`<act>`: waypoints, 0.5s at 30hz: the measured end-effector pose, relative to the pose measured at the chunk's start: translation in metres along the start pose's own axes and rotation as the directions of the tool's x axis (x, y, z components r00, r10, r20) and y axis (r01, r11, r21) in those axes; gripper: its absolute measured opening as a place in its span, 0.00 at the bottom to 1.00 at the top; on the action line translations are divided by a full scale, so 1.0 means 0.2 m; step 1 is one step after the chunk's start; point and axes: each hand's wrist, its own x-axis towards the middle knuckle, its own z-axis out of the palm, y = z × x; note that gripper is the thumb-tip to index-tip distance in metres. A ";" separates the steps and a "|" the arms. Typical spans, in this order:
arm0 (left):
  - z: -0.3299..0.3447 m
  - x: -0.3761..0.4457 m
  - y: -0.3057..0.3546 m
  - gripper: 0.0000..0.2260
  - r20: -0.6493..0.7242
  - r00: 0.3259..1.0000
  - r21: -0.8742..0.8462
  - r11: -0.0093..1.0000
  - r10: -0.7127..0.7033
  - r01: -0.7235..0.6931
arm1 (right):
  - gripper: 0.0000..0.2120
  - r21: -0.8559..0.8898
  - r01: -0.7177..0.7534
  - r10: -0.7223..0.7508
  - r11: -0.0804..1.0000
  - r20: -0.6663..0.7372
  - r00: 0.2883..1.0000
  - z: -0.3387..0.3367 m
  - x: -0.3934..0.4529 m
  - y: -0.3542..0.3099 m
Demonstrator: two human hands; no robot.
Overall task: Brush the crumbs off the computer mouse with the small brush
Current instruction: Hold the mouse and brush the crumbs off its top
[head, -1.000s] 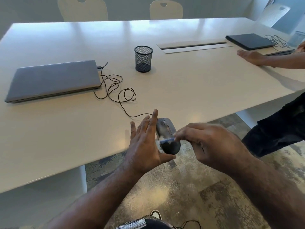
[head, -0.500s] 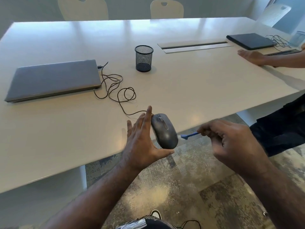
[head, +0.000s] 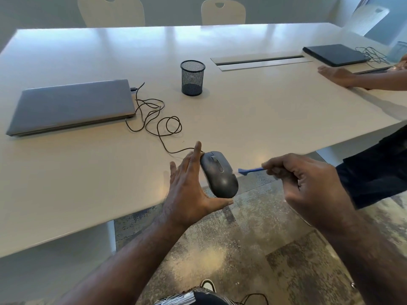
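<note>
Both forearms are bare, no sleeves showing. At six o'clock a black-and-white patterned garment [head: 193, 297] covers the lap, with a white-toed shoe [head: 208, 285] just above it.

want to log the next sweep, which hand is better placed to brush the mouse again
Right. The right hand already pinches the small brush, its tip just off the mouse. The left hand is busy holding the mouse.
</note>
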 end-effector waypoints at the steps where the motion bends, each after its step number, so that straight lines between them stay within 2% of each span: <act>1: 0.00 0.00 0.00 0.63 0.000 1.000 0.000 1.000 -0.001 0.001 | 0.15 -0.006 0.032 -0.032 0.999 0.022 0.999 0.00 0.00 -0.01; 5: 0.00 0.00 0.00 0.64 0.014 1.000 0.017 1.000 0.001 -0.001 | 0.16 0.021 0.069 -0.071 0.997 0.091 0.993 0.00 -0.01 0.00; 10: 0.00 -0.01 0.01 0.64 0.061 0.996 0.054 0.996 0.065 -0.068 | 0.14 -0.006 0.057 -0.057 0.998 -0.043 0.997 0.02 0.04 0.01; 15: 0.02 -0.02 0.03 0.64 0.083 0.993 0.054 0.994 0.090 -0.095 | 0.15 -0.024 0.072 -0.069 0.997 0.095 0.993 0.06 0.07 -0.02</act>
